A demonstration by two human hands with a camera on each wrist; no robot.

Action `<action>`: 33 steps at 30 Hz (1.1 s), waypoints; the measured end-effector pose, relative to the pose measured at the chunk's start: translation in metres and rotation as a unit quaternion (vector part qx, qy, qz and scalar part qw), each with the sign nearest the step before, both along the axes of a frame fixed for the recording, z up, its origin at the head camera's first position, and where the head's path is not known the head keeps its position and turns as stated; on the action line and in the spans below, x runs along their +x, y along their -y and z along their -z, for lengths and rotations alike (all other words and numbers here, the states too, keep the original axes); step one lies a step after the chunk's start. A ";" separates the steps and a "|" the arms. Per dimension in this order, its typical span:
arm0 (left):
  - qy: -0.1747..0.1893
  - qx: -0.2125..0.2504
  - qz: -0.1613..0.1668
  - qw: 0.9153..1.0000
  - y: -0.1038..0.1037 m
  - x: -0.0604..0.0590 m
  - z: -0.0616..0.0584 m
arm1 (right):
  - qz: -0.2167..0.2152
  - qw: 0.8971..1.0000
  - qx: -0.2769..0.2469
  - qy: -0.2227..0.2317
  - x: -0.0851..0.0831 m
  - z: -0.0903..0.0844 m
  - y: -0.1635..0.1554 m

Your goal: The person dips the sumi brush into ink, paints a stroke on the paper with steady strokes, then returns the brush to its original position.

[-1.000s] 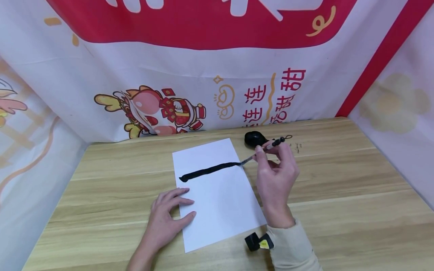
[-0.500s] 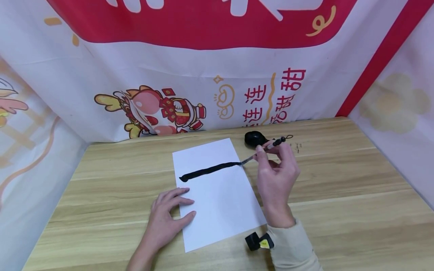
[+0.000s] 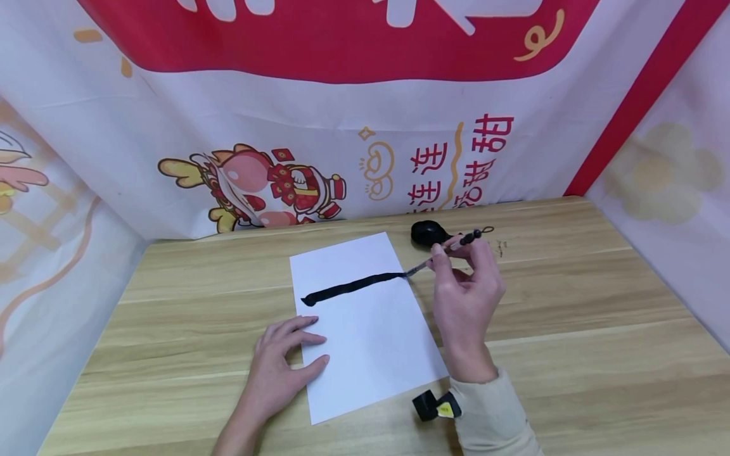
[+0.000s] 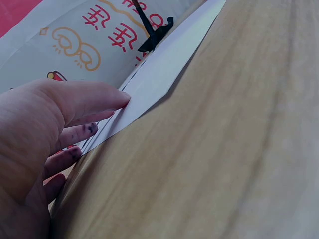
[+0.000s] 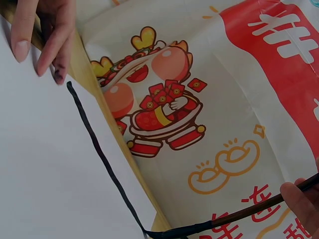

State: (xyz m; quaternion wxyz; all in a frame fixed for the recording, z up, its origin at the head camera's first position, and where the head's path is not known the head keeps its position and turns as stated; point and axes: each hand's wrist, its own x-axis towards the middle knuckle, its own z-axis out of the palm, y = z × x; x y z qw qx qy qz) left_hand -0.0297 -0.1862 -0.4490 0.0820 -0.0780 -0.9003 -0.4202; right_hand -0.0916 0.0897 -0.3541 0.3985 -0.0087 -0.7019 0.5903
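In the head view, a white sheet of paper [image 3: 371,348] lies on the table with a thick black stroke [image 3: 353,287] across its upper half. My right hand [image 3: 469,301] pinches a slender writing brush [image 3: 422,266] between thumb and fingers. The brush tip touches the stroke's right end, at the paper's right edge. In the right wrist view the brush [image 5: 249,210] slants down to that end of the line. My left hand [image 3: 282,354] rests on the paper's left edge, fingers spread. Dark smudges mark some of its fingertips [image 4: 91,129] in the left wrist view.
A black rounded object [image 3: 428,234] stands on the wooden table [image 3: 582,285] behind my right hand, its kind unclear. Small dark marks [image 3: 500,247] lie to its right. A printed cloth [image 3: 319,114] hangs along the back edge. A black device [image 3: 424,406] sits at my right wrist.
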 end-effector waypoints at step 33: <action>0.008 -0.006 -0.002 1.000 -0.001 0.001 -0.003 | -0.094 0.987 -0.127 -0.010 -0.007 -0.039 -0.038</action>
